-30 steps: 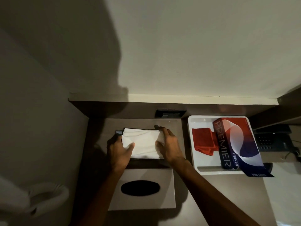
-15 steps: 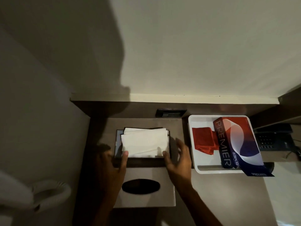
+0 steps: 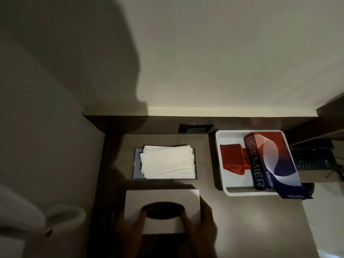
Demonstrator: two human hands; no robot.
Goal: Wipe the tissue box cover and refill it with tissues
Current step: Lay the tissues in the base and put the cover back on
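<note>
A stack of white tissues (image 3: pixel 166 162) lies on the grey base tray (image 3: pixel 137 164) of the box, in the middle of the brown desk. Just in front of it sits the white tissue box cover (image 3: pixel 162 197) with its dark oval slot facing up. My left hand (image 3: pixel 130 226) grips the cover's near left side, thumb at the slot's edge. My right hand (image 3: pixel 199 222) grips the near right side, thumb also at the slot.
A white tray (image 3: pixel 232 190) at the right holds a red cloth (image 3: pixel 233 159) and a red-and-blue PREMIER tissue pack (image 3: pixel 271 161). A dark telephone (image 3: pixel 314 157) stands further right. A socket (image 3: pixel 195 128) sits in the back panel. A white hairdryer (image 3: pixel 46 216) hangs at the left.
Both hands let go of the tissue stack, drew back toward me and took hold of the cover. The tissues stay on the base tray.
</note>
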